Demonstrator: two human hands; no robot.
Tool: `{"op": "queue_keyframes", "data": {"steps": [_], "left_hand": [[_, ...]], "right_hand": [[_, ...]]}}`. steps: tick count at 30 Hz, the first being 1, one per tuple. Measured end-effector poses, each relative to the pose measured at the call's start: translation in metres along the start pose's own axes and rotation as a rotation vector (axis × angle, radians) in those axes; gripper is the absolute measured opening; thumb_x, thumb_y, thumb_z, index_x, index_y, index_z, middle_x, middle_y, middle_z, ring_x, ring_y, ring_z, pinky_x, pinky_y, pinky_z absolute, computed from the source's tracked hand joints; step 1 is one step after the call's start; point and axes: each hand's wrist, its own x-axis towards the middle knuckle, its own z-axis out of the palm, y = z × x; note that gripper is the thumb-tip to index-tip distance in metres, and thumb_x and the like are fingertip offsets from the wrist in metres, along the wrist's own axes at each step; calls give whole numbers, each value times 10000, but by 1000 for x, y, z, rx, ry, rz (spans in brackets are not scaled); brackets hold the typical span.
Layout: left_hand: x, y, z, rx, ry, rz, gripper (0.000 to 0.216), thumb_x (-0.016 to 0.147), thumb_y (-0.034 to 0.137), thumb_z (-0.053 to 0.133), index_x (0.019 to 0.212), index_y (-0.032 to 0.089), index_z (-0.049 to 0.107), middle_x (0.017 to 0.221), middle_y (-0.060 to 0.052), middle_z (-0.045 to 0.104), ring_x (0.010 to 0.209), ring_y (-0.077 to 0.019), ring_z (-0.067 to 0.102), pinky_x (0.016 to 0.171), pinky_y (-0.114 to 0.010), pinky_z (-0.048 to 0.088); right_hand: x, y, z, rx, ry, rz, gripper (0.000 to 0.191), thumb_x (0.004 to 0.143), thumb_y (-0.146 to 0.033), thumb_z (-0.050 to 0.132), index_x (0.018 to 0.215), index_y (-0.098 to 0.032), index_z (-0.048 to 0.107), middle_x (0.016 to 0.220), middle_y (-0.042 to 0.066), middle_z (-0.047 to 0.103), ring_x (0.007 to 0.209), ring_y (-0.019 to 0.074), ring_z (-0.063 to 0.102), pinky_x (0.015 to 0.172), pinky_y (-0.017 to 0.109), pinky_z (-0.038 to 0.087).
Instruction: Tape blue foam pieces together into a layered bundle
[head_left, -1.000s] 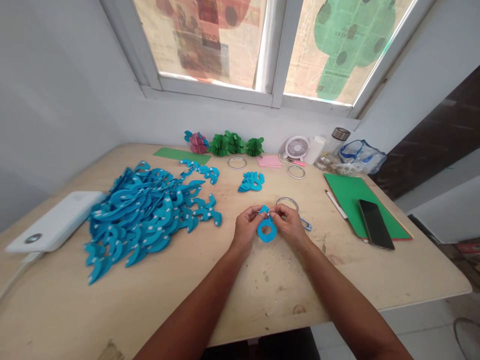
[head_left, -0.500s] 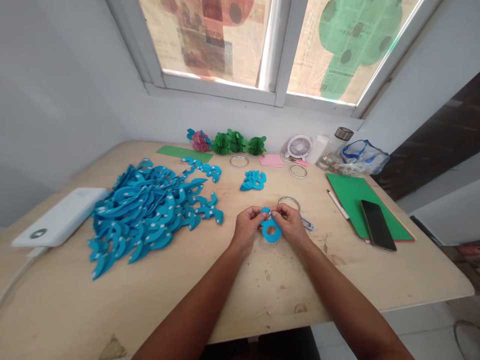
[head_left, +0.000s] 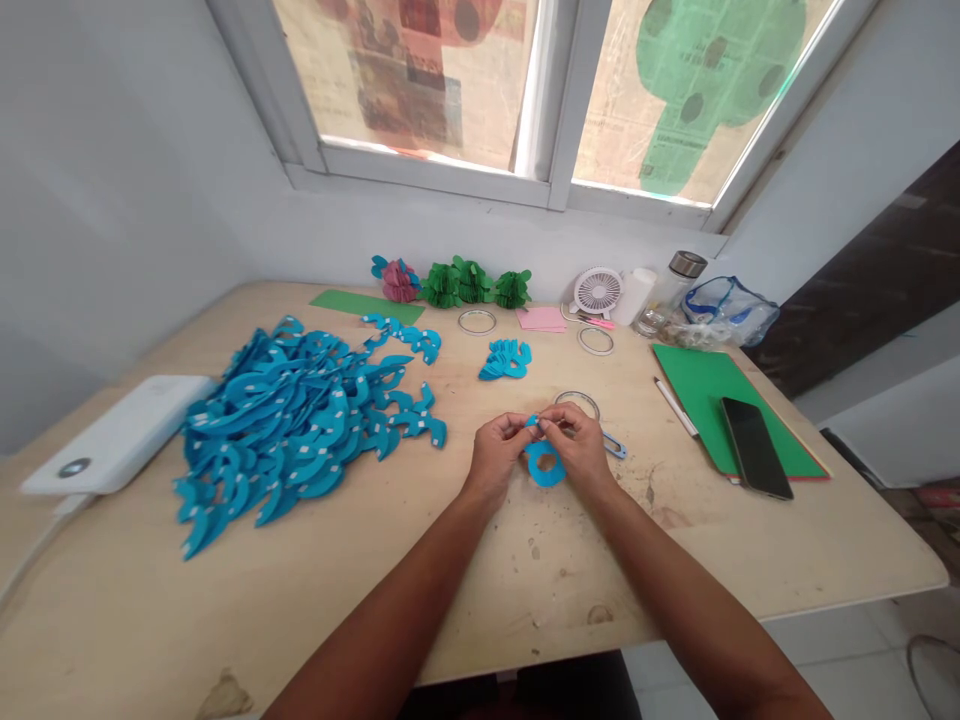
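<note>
Fingertips of both hands, the left hand (head_left: 495, 455) and the right hand (head_left: 576, 445), pinch the upper end of a blue paper ring (head_left: 537, 475), nearer than the small blue stack (head_left: 495, 362) and slightly to its right; what exactly they grip there is too small to tell. A tape roll (head_left: 577, 393) and a pale-blue tool (head_left: 615, 446) lie nearer than the small blue stack too, further to its right. Left of that stack spreads a large blue heap (head_left: 292, 420) dotted with white squares. Beyond the stack stand green paper ornaments (head_left: 470, 285), apparently finished. I judge the ring in hand incomplete; the heap's squares look largely applied, but whether its pieces are joined, I cannot tell.
</note>
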Motion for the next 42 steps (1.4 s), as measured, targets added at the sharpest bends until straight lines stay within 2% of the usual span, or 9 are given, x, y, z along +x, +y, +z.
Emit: {"op": "queue_keyframes", "data": {"steps": [8, 14, 29, 42], "left_hand": [[2, -3, 0, -16, 2, 1, 187, 547, 272, 712, 663, 140, 649, 610, -32, 653, 582, -133, 578, 514, -215, 405], [2, -3, 0, -16, 11, 23, 151, 560, 260, 689, 640, 141, 642, 615, -30, 655, 570, -126, 575, 497, -207, 401], [4, -8, 1, -10, 65, 60, 85, 572, 191, 641, 635, 134, 642, 576, -6, 627, 512, -90, 526, 473, -187, 381], [6, -10, 1, -3, 61, 85, 82, 563, 198, 641, 616, 135, 641, 601, -18, 645, 558, -105, 556, 538, -203, 418]], "right_hand": [[-2, -2, 1, -101, 42, -74, 93, 744, -220, 556, 726, -194, 644, 814, 54, 647, 828, 191, 567, 789, 339, 420], [-4, -5, 3, -156, 66, -117, 88, 762, -219, 553, 730, -196, 632, 815, 53, 647, 813, 192, 561, 792, 352, 420], [-10, -11, 4, -562, 137, -446, 145, 817, -223, 527, 760, -199, 658, 825, 50, 647, 819, 197, 517, 765, 363, 359], [-11, -15, 3, -613, 170, -459, 121, 807, -212, 538, 765, -203, 651, 812, 37, 652, 832, 194, 521, 774, 362, 338]]}}
